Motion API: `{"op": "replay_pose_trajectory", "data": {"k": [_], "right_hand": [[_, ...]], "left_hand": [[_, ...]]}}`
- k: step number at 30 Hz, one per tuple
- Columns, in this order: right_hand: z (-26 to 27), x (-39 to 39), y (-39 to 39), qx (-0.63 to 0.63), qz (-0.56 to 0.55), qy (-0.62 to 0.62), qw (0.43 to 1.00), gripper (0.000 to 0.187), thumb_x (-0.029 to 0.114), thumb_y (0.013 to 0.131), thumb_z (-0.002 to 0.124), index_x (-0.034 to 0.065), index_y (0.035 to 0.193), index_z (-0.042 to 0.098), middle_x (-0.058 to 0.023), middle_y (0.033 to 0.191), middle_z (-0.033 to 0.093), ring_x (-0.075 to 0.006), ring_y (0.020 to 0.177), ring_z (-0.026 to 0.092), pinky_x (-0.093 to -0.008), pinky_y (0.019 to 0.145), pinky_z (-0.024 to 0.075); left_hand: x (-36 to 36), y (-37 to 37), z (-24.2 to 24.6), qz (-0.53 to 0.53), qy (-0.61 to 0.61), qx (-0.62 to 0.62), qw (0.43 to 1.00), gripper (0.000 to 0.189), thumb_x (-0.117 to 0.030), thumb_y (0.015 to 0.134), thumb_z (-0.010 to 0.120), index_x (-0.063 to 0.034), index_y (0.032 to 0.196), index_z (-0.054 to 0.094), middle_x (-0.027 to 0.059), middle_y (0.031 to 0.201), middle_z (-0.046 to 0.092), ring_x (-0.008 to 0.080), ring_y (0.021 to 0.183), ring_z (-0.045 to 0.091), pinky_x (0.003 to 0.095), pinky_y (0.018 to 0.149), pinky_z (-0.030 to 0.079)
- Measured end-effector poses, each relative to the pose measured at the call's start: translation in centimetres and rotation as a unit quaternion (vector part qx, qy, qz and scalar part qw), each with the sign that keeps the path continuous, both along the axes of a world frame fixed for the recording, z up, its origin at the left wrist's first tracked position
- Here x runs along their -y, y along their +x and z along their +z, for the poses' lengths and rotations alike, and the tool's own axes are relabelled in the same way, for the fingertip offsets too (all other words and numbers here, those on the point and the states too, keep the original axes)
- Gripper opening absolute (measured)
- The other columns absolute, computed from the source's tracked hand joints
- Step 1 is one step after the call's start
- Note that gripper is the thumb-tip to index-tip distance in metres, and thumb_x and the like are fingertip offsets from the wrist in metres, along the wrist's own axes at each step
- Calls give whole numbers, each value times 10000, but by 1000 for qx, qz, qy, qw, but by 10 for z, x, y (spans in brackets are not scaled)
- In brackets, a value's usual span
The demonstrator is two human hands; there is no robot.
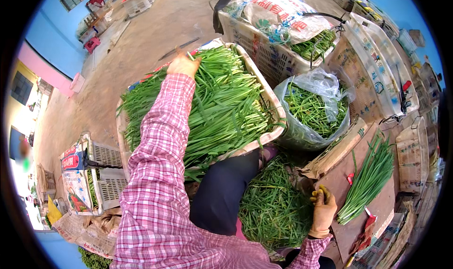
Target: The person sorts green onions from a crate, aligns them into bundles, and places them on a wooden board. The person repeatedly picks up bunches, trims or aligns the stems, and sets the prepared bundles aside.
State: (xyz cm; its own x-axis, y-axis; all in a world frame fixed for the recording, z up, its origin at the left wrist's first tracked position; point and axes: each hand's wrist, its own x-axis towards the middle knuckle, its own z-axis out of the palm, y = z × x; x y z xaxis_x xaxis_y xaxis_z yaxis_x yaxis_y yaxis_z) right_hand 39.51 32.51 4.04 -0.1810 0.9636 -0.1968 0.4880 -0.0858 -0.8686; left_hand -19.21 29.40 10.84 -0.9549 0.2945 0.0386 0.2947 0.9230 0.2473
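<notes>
My left hand [183,66] reaches to the far rim of a plastic crate [274,108]. It touches garlic chives [226,99] heaped inside; its fingertips are partly hidden, so its grip is unclear. Low on the right, my right hand [322,210] wears a stained glove. Its fingers are loosely bent and slightly apart, and nothing shows between them. It is beside a brown board [339,230], where a loose bundle of chives [370,178] lies. A small red strip [350,178] and a crumpled red wrapper [366,233] lie near the bundle.
Loose leaf trimmings [272,205] cover the floor beside my leg [223,194]. A clear plastic bag [311,138] of greens stands right of the crate. Behind it is a crate topped by a woven sack [283,14]. Stacked crates [375,64] line the right; another crate [109,189] stands left.
</notes>
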Motion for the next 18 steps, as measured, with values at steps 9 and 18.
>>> {"op": "replay_pose_trajectory", "data": {"k": [9,18], "right_hand": [[-5,19,-17,-1,52,-12,999,251,30,994,576,-54,1226,622,-122,990,716,-138,827,677,-250,758,547],[-10,44,1,-5,56,-68,996,290,11,996,540,-68,1271,594,-136,1033,714,-151,872,687,-260,803,548]], "left_hand": [[-36,-40,-41,35,66,49,996,537,-388,768,744,4,1134,714,273,1237,634,362,1183,622,452,985,493],[-33,-61,-45,-22,237,155,959,553,-413,819,741,-35,1219,691,204,1305,633,309,1216,584,410,1005,445]]}}
